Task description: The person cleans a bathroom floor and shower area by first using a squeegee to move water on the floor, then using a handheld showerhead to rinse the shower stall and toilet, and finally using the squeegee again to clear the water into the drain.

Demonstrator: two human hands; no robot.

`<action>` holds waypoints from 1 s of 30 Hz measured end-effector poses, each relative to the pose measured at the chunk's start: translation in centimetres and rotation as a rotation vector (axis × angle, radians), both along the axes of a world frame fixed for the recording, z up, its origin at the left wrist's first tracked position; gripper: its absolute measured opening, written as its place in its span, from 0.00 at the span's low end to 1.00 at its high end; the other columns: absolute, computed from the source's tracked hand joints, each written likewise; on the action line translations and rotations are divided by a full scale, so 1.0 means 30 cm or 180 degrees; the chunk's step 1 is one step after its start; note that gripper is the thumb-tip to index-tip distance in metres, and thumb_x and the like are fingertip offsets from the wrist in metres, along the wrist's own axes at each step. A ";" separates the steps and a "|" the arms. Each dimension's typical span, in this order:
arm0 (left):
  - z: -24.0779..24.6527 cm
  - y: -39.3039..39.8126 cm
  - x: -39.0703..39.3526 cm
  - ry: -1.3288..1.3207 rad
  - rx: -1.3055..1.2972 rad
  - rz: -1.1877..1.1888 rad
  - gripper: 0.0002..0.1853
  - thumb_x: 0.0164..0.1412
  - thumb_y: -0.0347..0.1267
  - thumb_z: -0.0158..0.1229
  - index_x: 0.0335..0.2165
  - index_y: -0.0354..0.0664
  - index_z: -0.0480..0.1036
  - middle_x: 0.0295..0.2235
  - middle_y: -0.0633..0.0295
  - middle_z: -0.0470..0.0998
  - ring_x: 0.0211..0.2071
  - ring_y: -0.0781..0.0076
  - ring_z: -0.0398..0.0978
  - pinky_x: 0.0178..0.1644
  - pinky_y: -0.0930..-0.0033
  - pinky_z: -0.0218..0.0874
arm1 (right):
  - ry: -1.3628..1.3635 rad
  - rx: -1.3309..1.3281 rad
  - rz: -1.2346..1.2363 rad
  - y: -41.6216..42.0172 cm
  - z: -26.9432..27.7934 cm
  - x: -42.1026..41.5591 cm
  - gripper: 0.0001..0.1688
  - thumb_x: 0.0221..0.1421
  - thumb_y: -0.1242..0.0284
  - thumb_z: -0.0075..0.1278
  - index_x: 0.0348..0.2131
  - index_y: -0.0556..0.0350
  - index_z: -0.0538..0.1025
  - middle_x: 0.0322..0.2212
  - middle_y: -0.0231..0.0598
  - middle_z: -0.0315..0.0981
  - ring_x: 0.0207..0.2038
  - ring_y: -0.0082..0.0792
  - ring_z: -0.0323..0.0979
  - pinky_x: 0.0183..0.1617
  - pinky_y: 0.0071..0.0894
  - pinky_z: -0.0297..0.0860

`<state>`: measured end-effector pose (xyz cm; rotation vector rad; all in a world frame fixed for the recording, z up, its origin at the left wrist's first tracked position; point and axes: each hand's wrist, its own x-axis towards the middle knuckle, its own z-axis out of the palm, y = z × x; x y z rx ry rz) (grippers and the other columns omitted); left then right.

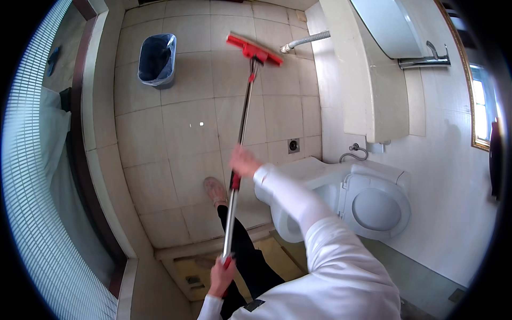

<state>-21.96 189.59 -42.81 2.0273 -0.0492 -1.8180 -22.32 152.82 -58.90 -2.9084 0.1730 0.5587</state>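
My left hand (222,276) grips the red end of a long metal mop handle (231,222), low in the view. Further up the same handle, my right hand (245,161) is closed around it, just above a red collar; this hand is a little blurred. The handle slants away from me to a wide red mop head (255,50), which rests on the beige tiled floor (188,120). Its underside is hidden. One of my feet (215,190), in a light shoe, stands left of the handle.
A lined waste bin (157,60) stands left of the mop head. A grey drain hose (306,41) reaches the floor at its right. The toilet (320,192), lid raised, is beside my right arm. A floor drain (293,145) and a raised step edge (204,243) are nearby.
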 end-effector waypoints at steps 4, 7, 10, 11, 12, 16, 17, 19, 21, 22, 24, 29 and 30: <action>0.316 0.427 0.025 -0.0594 0.0443 -0.0575 0.15 0.46 0.40 0.58 0.24 0.39 0.68 0.15 0.52 0.71 0.18 0.54 0.73 0.22 0.56 0.62 | 0.0995 0.1137 0.0025 0.550 0.199 -0.065 0.09 0.26 0.70 0.57 0.16 0.54 0.77 0.19 0.43 0.70 0.34 0.44 0.68 0.40 0.42 0.62; 0.637 0.486 0.120 -0.0236 0.1218 -0.0517 0.14 0.48 0.43 0.58 0.28 0.44 0.73 0.23 0.52 0.76 0.26 0.52 0.75 0.30 0.53 0.63 | 0.1025 0.1631 0.0125 0.852 0.309 -0.180 0.06 0.29 0.66 0.55 0.16 0.45 0.77 0.17 0.34 0.71 0.28 0.34 0.70 0.41 0.35 0.57; 0.713 0.650 0.121 -0.0594 0.1288 -0.1082 0.13 0.47 0.42 0.59 0.27 0.44 0.72 0.22 0.51 0.75 0.26 0.52 0.74 0.30 0.52 0.63 | 0.0488 0.1864 -0.0047 1.015 0.360 -0.266 0.06 0.29 0.67 0.53 0.16 0.43 0.72 0.17 0.31 0.68 0.28 0.32 0.68 0.39 0.36 0.56; 0.728 0.676 0.123 -0.0722 0.1263 -0.1239 0.13 0.47 0.41 0.59 0.27 0.44 0.72 0.22 0.51 0.75 0.25 0.52 0.74 0.29 0.52 0.63 | 0.0280 0.1784 -0.0063 1.030 0.353 -0.279 0.08 0.27 0.66 0.54 0.16 0.41 0.70 0.16 0.30 0.66 0.27 0.32 0.68 0.37 0.36 0.55; 0.739 0.668 0.137 -0.0860 0.1206 -0.1370 0.13 0.47 0.41 0.59 0.27 0.44 0.72 0.22 0.51 0.75 0.25 0.52 0.74 0.29 0.52 0.63 | 0.0269 0.1864 -0.0113 1.001 0.359 -0.270 0.08 0.28 0.67 0.54 0.16 0.41 0.70 0.16 0.30 0.66 0.27 0.32 0.67 0.37 0.36 0.55; 0.660 0.425 0.282 -0.1549 0.0801 -0.1687 0.11 0.47 0.39 0.59 0.27 0.45 0.71 0.20 0.52 0.74 0.23 0.50 0.74 0.27 0.51 0.63 | 0.0173 0.1998 -0.0430 0.768 0.356 -0.210 0.05 0.30 0.70 0.51 0.17 0.42 0.71 0.16 0.30 0.66 0.28 0.32 0.67 0.36 0.36 0.55; 0.603 0.326 0.342 -0.1711 0.0657 -0.1750 0.11 0.48 0.39 0.58 0.27 0.45 0.71 0.20 0.52 0.74 0.23 0.49 0.73 0.27 0.50 0.63 | 0.0082 0.1957 -0.0591 0.668 0.327 -0.183 0.04 0.30 0.71 0.51 0.17 0.43 0.72 0.16 0.31 0.67 0.28 0.33 0.68 0.36 0.36 0.55; 0.312 0.282 0.468 -0.2305 -0.0209 -0.2335 0.13 0.40 0.37 0.60 0.25 0.42 0.70 0.12 0.52 0.69 0.15 0.50 0.70 0.20 0.54 0.60 | 0.0923 0.1473 -0.0529 0.386 0.253 -0.051 0.05 0.29 0.71 0.50 0.17 0.45 0.76 0.18 0.36 0.71 0.29 0.37 0.69 0.37 0.39 0.55; 0.110 -0.090 0.684 -0.2452 -0.0923 -0.2423 0.08 0.38 0.34 0.60 0.16 0.43 0.69 0.10 0.54 0.66 0.12 0.53 0.66 0.16 0.57 0.57 | 0.0956 0.1607 -0.1292 0.039 0.158 0.050 0.08 0.29 0.74 0.48 0.19 0.50 0.76 0.20 0.43 0.72 0.35 0.45 0.72 0.51 0.56 0.55; 0.041 -0.277 0.796 -0.2831 -0.1288 -0.2666 0.07 0.41 0.36 0.59 0.21 0.47 0.72 0.12 0.57 0.67 0.12 0.54 0.67 0.17 0.56 0.58 | 0.1494 0.1279 -0.1048 -0.150 0.097 0.148 0.09 0.30 0.74 0.48 0.20 0.52 0.77 0.21 0.44 0.73 0.33 0.48 0.72 0.55 0.59 0.52; -0.040 -0.675 1.034 -0.2473 -0.1340 -0.2907 0.04 0.42 0.30 0.60 0.22 0.43 0.74 0.15 0.57 0.71 0.17 0.61 0.70 0.20 0.63 0.60 | 0.1158 0.1316 -0.1646 -0.525 0.085 0.299 0.08 0.31 0.71 0.51 0.20 0.51 0.77 0.21 0.43 0.74 0.33 0.46 0.73 0.45 0.45 0.65; 0.124 -1.540 1.406 -0.2049 -0.0855 -0.2278 0.18 0.42 0.43 0.62 0.26 0.39 0.72 0.18 0.68 0.70 0.21 0.81 0.68 0.18 0.76 0.55 | -0.0357 0.0443 -0.2250 -1.131 0.003 0.534 0.22 0.36 0.59 0.57 0.32 0.49 0.72 0.30 0.40 0.74 0.38 0.43 0.72 0.44 0.42 0.67; 0.165 -1.632 1.427 -0.2224 -0.0565 -0.2708 0.17 0.43 0.42 0.62 0.25 0.39 0.72 0.18 0.67 0.69 0.19 0.80 0.67 0.18 0.76 0.54 | -0.0738 0.0272 -0.2361 -1.170 -0.018 0.555 0.23 0.36 0.57 0.57 0.32 0.50 0.72 0.30 0.40 0.74 0.38 0.44 0.72 0.45 0.42 0.67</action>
